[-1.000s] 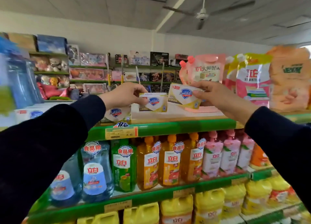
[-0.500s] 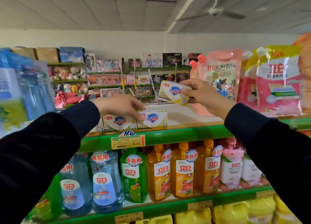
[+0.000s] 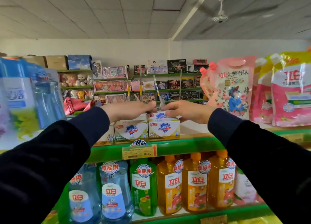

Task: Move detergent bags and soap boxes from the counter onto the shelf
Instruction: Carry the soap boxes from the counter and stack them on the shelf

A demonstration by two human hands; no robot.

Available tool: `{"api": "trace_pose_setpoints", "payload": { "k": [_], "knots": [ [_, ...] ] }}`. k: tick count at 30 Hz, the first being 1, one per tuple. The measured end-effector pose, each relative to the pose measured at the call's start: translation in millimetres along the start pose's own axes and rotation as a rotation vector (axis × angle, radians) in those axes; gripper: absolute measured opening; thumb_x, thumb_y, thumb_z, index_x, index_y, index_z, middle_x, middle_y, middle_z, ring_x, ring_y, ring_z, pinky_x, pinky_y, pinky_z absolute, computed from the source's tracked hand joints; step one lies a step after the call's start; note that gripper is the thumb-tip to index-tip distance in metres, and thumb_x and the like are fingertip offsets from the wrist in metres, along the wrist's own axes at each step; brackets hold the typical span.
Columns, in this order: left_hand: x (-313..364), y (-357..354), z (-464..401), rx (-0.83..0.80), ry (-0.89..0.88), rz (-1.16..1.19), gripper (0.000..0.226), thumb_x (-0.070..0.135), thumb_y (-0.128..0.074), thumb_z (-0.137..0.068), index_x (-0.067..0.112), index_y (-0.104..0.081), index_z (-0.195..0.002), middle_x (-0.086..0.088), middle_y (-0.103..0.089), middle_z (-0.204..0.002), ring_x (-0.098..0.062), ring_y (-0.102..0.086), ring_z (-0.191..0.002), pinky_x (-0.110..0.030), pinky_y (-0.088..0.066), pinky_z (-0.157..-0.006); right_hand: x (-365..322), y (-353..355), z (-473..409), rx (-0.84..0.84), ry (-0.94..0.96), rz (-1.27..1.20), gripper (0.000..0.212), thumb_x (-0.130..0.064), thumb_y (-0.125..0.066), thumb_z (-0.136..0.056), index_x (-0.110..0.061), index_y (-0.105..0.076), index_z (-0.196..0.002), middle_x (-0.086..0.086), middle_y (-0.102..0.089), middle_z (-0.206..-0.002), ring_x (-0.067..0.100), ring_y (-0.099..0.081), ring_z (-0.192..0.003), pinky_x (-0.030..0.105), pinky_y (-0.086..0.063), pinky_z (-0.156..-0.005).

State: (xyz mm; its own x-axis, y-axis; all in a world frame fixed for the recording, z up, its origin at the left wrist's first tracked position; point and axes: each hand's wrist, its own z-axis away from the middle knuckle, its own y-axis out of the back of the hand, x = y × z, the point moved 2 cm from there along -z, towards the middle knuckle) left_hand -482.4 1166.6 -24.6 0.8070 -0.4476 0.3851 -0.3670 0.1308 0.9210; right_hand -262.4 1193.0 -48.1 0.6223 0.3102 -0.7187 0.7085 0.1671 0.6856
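From the head view, both hands reach over the top shelf [image 3: 193, 144]: the left hand [image 3: 129, 110] and right hand [image 3: 186, 111] curl their fingers on a soap box [image 3: 159, 115]. That box sits on a lower soap box [image 3: 164, 129], with pink detergent bags [image 3: 232, 89] standing to the right.

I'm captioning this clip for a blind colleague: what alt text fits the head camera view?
Both hands, left hand and right hand, set a top soap box onto a lower soap box on the green shelf. Pink detergent bags stand to the right; dish soap bottles fill the shelf below.
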Motion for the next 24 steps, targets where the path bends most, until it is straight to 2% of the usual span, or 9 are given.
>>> {"api": "trace_pose_setpoints", "payload": {
  "k": [3, 5, 8, 11, 14, 16, 18, 21, 24],
  "knots": [
    [-3.7, -2.8, -4.6, -0.019, 0.010, 0.023, 0.074, 0.070, -0.014, -0.099, 0.031, -0.060, -0.142, 0.009, -0.050, -0.154, -0.013, -0.037, -0.145, -0.028, -0.016, -0.109, 4.2, -3.3, 1.6, -0.050, -0.041, -0.035, 0.036, -0.033, -0.044, -0.109, -0.027, -0.057, -0.142, 0.003, -0.069, -0.130, 0.021, -0.063, -0.119, 0.025, -0.053, -0.077],
    [-5.4, -2.8, -4.6, -0.041, 0.033, 0.057, 0.077, 0.073, -0.013, -0.097, 0.032, -0.062, -0.139, 0.012, -0.052, -0.152, -0.008, -0.039, -0.142, -0.028, -0.015, -0.103, 9.1, -6.8, 2.6, -0.074, -0.068, -0.082, 0.038, -0.035, -0.041, -0.110, -0.026, -0.056, -0.143, 0.002, -0.070, -0.129, 0.023, -0.062, -0.122, 0.030, -0.056, -0.085],
    [-2.3, -2.3, -5.3, -0.060, 0.028, 0.075, 0.079, 0.074, -0.011, -0.097, 0.032, -0.063, -0.139, 0.012, -0.051, -0.153, -0.005, -0.040, -0.136, -0.027, -0.015, -0.104, 13.2, -7.1, 4.9, -0.034, -0.077, -0.140, 0.041, -0.038, -0.039, -0.110, -0.026, -0.055, -0.145, -0.003, -0.064, -0.135, 0.022, -0.060, -0.123, 0.031, -0.057, -0.089],
    [9.5, -0.9, -6.7, -0.005, -0.024, 0.083, 0.076, 0.073, -0.013, -0.097, 0.033, -0.057, -0.144, 0.009, -0.044, -0.158, -0.014, -0.034, -0.148, -0.029, -0.017, -0.113, 10.9, -3.0, 7.9, 0.043, -0.020, -0.126, 0.045, -0.046, -0.038, -0.108, -0.029, -0.052, -0.147, -0.008, -0.057, -0.140, 0.014, -0.055, -0.124, 0.029, -0.051, -0.090],
    [33.3, -2.6, -12.1, 0.140, -0.135, 0.122, 0.070, 0.070, -0.018, -0.100, 0.034, -0.048, -0.151, 0.007, -0.035, -0.164, -0.017, -0.030, -0.151, -0.035, -0.020, -0.118, 9.2, 6.4, 18.3, 0.246, 0.053, -0.132, 0.041, -0.049, -0.041, -0.106, -0.030, -0.058, -0.138, -0.013, -0.060, -0.128, 0.004, -0.055, -0.116, 0.030, -0.045, -0.096],
    [55.0, -10.0, -18.5, 0.224, -0.243, 0.171, 0.065, 0.064, -0.021, -0.103, 0.030, -0.044, -0.154, 0.006, -0.035, -0.163, -0.016, -0.031, -0.151, -0.031, -0.020, -0.117, 11.1, 14.1, 35.9, 0.436, 0.101, -0.091, 0.034, -0.046, -0.046, -0.105, -0.029, -0.060, -0.132, -0.019, -0.059, -0.115, 0.001, -0.055, -0.108, 0.021, -0.042, -0.086],
    [76.9, -22.3, -25.5, 0.276, -0.355, 0.242, 0.060, 0.056, -0.027, -0.106, 0.024, -0.046, -0.153, 0.006, -0.043, -0.158, -0.013, -0.038, -0.145, -0.022, -0.026, -0.109, 15.3, 18.9, 59.5, 0.584, 0.125, -0.045, 0.035, -0.041, -0.050, -0.104, -0.024, -0.060, -0.133, -0.019, -0.059, -0.110, -0.002, -0.055, -0.101, 0.014, -0.038, -0.079],
    [112.9, -48.3, -31.5, 0.263, -0.529, 0.337, 0.048, 0.048, -0.036, -0.107, 0.021, -0.060, -0.138, 0.008, -0.059, -0.133, -0.006, -0.051, -0.119, -0.008, -0.035, -0.084, 22.8, 22.4, 104.9, 0.698, 0.087, 0.001, 0.024, -0.032, -0.058, -0.102, -0.022, -0.064, -0.123, -0.013, -0.065, -0.108, 0.000, -0.060, -0.097, 0.016, -0.042, -0.079],
    [161.0, -85.6, -31.1, 0.131, -0.709, 0.425, 0.045, 0.046, -0.039, -0.108, 0.017, -0.065, -0.130, 0.009, -0.058, -0.125, 0.000, -0.056, -0.103, -0.003, -0.035, -0.078, 36.2, 26.1, 175.4, 0.856, -0.050, 0.092, 0.024, -0.032, -0.060, -0.100, -0.021, -0.066, -0.120, -0.006, -0.067, -0.116, 0.010, -0.062, -0.104, 0.024, -0.046, -0.086]
  ]
}}
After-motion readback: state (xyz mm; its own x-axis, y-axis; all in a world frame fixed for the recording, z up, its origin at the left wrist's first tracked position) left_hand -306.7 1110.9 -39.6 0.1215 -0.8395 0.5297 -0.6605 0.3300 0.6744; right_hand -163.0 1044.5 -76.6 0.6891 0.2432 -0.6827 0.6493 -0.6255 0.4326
